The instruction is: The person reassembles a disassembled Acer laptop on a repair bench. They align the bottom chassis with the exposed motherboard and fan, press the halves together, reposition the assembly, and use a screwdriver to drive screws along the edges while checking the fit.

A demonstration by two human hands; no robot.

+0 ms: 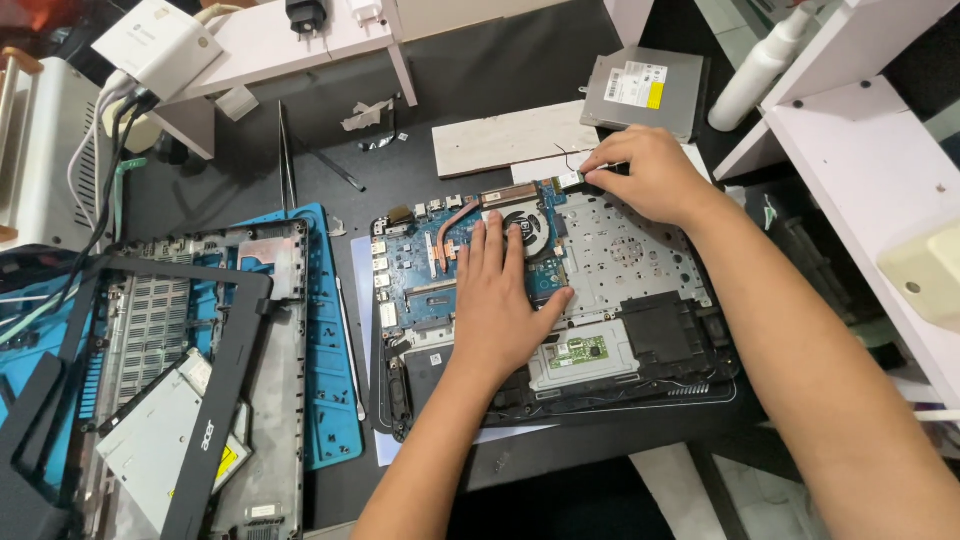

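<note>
Two hands | left hand (497, 300) flat, released, hiding motherboard (430, 270) | right hand (650, 172) pinching half-hidden small card (570, 180)

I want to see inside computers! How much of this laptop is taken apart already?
Done: bottom cover and optical drive lie aside. In hand: left hand presses the blue motherboard; right hand pinches a small card at its top edge. Left: motherboard and fan remain mounted.

Blue motherboard (420, 265), copper heat pipe (452, 225), blue mat (335, 400)
</note>
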